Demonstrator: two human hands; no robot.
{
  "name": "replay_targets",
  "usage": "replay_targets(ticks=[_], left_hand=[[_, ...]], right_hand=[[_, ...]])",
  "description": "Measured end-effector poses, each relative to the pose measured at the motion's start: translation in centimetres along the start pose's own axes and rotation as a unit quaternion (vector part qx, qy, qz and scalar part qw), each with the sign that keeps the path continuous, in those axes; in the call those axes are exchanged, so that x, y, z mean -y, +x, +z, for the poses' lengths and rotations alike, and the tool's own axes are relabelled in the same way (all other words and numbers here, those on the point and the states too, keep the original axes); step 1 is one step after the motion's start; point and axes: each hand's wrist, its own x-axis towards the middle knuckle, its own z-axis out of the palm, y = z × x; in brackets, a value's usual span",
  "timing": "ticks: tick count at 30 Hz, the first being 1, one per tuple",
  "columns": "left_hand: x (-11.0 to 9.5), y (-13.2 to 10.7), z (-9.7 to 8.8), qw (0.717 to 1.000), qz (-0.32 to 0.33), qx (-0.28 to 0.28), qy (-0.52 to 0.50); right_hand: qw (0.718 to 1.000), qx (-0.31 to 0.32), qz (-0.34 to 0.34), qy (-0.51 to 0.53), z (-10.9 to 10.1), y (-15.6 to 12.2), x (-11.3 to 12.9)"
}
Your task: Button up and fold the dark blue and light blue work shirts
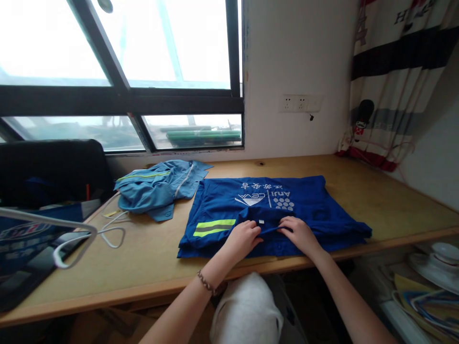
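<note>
A dark blue work shirt lies flattened on the table, its printed white logo and lettering upside down from where I sit. It carries a yellow-green and grey reflective strip on its left part. At the near side, my left hand pinches the fabric close to a small white label. On the other side of the label, my right hand grips the same raised edge, which looks like the collar. Both sets of fingers are closed on cloth, and the fingertips are partly hidden.
A crumpled light blue garment lies left of the shirt on the wooden table. A white cable and a black chair are at the left. Behind are a window and a wall socket; a patterned curtain hangs at right.
</note>
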Motion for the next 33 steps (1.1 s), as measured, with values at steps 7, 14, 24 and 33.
replay_targets(ticks=[7,14,24,33], left_hand=[[4.2,-0.3,-0.9,0.997,0.000,-0.001,-0.073],[1.7,-2.6,-1.1,0.981,-0.121,-0.110,0.101],[6.3,-4.3,-0.9,0.977,-0.175,0.053,0.109],[8.3,2.6,-0.8,0.945,-0.214,-0.127,0.211]], right_hand=[[0.992,0.010,0.017,0.126,-1.3,0.0,-3.4],[0.999,-0.007,-0.013,-0.041,-3.6,-1.4,-3.4],[0.944,0.025,0.076,-0.320,-7.2,-7.5,-12.0],[0.979,0.161,0.119,-0.038,-9.5,-8.3,-3.2]])
